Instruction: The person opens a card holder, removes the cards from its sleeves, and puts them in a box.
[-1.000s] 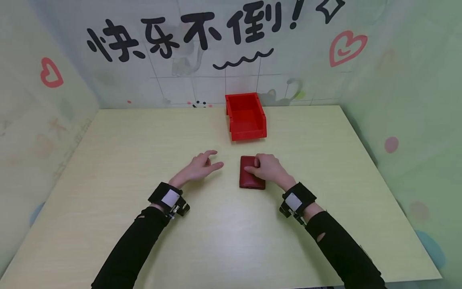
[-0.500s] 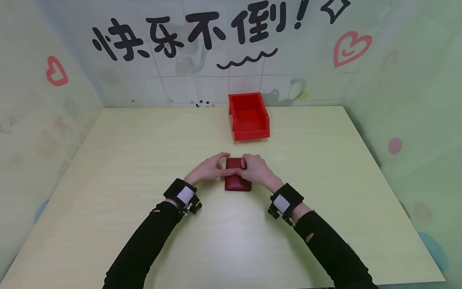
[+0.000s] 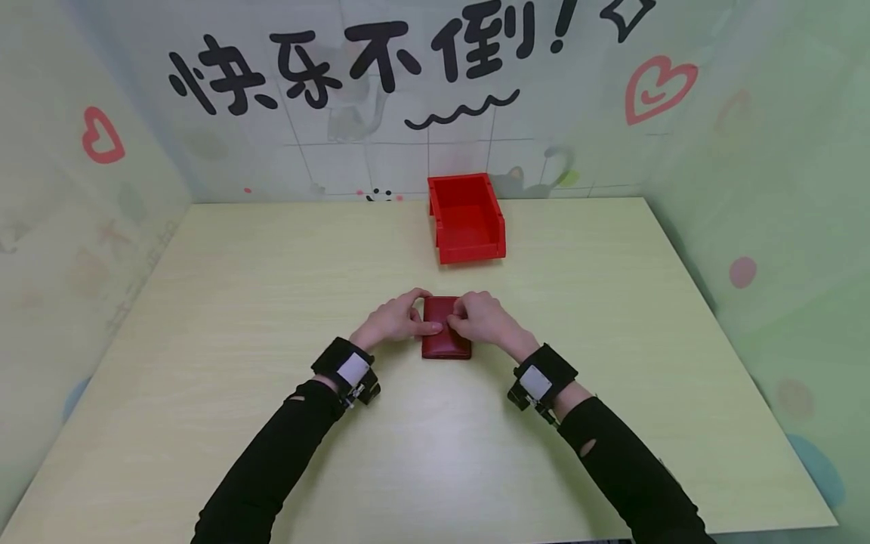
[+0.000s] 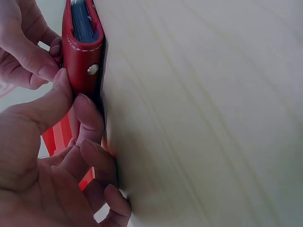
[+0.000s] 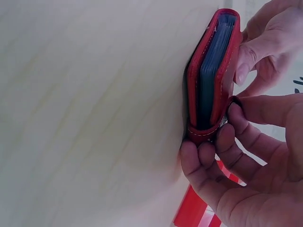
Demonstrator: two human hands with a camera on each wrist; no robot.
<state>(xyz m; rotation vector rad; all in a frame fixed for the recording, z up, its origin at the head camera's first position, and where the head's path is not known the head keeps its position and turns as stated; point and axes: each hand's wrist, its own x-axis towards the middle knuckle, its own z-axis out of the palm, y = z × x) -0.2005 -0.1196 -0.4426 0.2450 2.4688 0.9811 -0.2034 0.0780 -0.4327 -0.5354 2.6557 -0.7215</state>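
Note:
A dark red card holder [image 3: 445, 344] lies on the table in the head view. Its stitched end with a metal snap [image 4: 93, 69] shows in the left wrist view, and the right wrist view shows stacked clear sleeves [image 5: 214, 71] inside. My left hand [image 3: 394, 319] grips its left side, thumb on the cover and fingers at the edge. On the opposite side, my right hand [image 3: 485, 321] pinches a small dark-tipped strap [image 5: 235, 100] between thumb and index finger, while its other fingers rest against the holder's end.
An open red plastic bin [image 3: 469, 227] stands behind the holder, near the back edge of the pale wooden table [image 3: 272, 257]. Printed wall panels [image 3: 748, 189] rise at the back and on both sides.
The card holder has shifted left, with my right hand on it. My left hand has come in from the left and taken hold of its left side. The bin stays where it was.

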